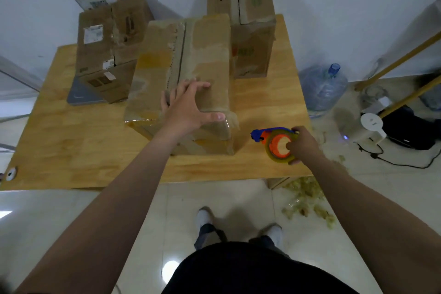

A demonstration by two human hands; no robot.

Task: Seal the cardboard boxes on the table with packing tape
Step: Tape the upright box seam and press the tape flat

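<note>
So the big worn brown cardboard box [191, 59] sits roughly mid-table on a light wooden table [71, 141], flaps closed and the seam running front to back. There's shiny clear tape along its near left edge. The left hand [188, 105] lies flat on the box top near the front edge, fingers spread and straight, thumb stretched toward the near right corner, so it's pressing, not grabbing. The right hand [303, 144] is off to the right of the box, near the table's front right corner. Its fingers are curled round a blue-handled tape dispenser [276, 142] with an orange core and a yellowish roll. It's low over the wood and apart from the box, can't tell if it actually touches the table

Further out, a smaller brown cardboard box with white labels [100, 55] stands at the back left, just beside the big one, partly on a flat grey board [76, 95]. A tall upright brown cardboard box [250, 7] is at the back right corner, close against the big box

Bare wood runs along the whole front edge and the front left corner. Room-wise: plain white wall behind and glossy pale floor tiles. A clear blue water jug [322, 88] stands on the floor off the table's right edge, yellowish shredded scraps [307, 198] lie by the front right corner, and there's black gear with a cable [405, 131] further right
</note>
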